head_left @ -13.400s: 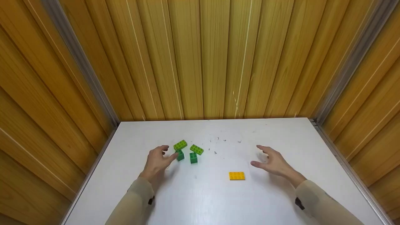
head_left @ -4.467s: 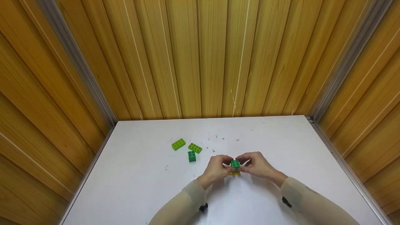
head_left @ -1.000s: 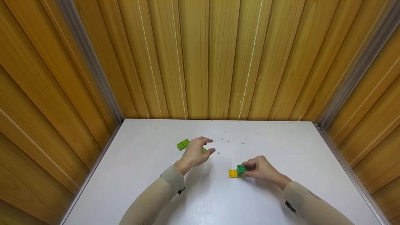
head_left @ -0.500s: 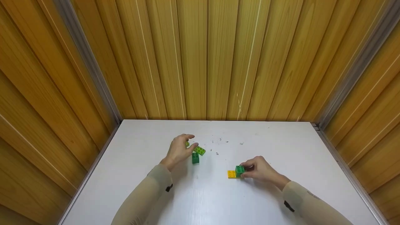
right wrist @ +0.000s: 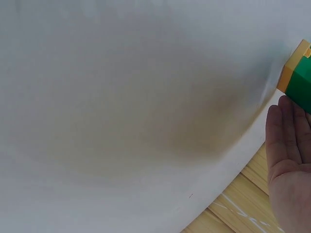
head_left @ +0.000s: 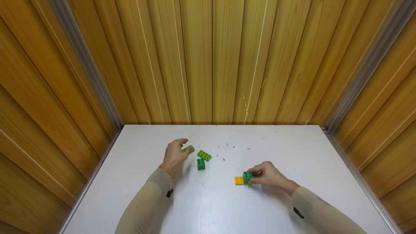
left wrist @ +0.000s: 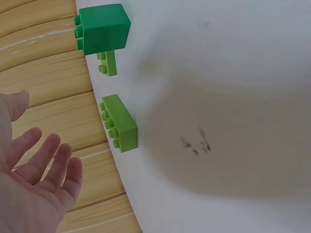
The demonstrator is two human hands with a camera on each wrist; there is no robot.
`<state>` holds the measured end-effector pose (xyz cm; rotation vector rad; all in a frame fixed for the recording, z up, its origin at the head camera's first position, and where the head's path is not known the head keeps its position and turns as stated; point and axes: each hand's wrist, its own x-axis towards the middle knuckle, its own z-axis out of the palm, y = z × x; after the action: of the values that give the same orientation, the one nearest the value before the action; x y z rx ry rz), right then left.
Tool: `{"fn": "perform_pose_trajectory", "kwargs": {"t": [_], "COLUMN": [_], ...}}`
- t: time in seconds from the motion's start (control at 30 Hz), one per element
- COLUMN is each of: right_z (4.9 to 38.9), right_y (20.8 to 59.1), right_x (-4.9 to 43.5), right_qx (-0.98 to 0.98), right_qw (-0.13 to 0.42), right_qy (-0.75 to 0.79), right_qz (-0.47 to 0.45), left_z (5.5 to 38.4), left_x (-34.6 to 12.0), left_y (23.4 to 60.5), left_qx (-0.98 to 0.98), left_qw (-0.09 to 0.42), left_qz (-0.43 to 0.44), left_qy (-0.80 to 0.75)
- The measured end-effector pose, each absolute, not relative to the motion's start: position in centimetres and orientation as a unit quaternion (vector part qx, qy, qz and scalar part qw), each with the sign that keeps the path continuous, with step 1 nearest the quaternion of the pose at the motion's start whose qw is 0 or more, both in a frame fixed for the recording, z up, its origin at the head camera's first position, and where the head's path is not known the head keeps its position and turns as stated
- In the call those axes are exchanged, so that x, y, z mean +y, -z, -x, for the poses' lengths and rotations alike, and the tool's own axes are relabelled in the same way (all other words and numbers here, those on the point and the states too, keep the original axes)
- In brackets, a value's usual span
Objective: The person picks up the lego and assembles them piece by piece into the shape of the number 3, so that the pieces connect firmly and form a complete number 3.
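My left hand hovers at a lime-green building brick, its thumb overlapping the brick in the head view. In the left wrist view that lime brick lies clear of the loosely spread fingers. A second lime brick and a dark green brick lie just to the right. Thumb and fingers of my right hand pinch another dark green brick, which sits upright on the right part of a flat yellow plate brick. The left studs of the plate show; its right end is mostly hidden.
The white table carries small dark marks and specks behind the bricks. Wood-patterned panels rise at the back and both sides, with grey metal posts in the corners.
My left hand has moved left, past the loose dark green brick and the flatter lime one, to the far-left lime brick. My right hand keeps its hold on the green brick over the yellow plate.
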<state>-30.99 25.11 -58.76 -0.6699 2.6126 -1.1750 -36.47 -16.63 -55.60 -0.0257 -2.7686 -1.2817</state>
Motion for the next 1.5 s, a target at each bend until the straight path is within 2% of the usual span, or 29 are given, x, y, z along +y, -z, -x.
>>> {"fn": "perform_pose_trajectory", "kwargs": {"t": [0.2, 0.57, 0.8, 1.5], "right_z": [31.0, 31.0, 30.9, 30.8], "right_y": [58.8, 58.6, 58.5, 58.7], "right_x": [24.9, 25.1, 25.0, 25.0], "right_qx": [0.883, 0.883, 0.886, 0.886], "right_qw": [0.108, 0.104, 0.105, 0.098], "right_qy": [0.401, 0.400, 0.398, 0.400], "right_qz": [0.217, 0.222, 0.213, 0.214], "left_z": [37.2, 38.5, 39.0, 39.7], "left_x": [-17.2, -17.2, -17.0, -17.4], "left_y": [56.5, 57.8, 58.3, 59.6], "left_qx": [-0.905, -0.913, -0.906, -0.925], "left_qw": [0.035, 0.025, -0.009, -0.011], "left_qz": [-0.031, -0.037, -0.071, -0.066], "left_qy": [0.424, 0.407, 0.416, 0.375]}}
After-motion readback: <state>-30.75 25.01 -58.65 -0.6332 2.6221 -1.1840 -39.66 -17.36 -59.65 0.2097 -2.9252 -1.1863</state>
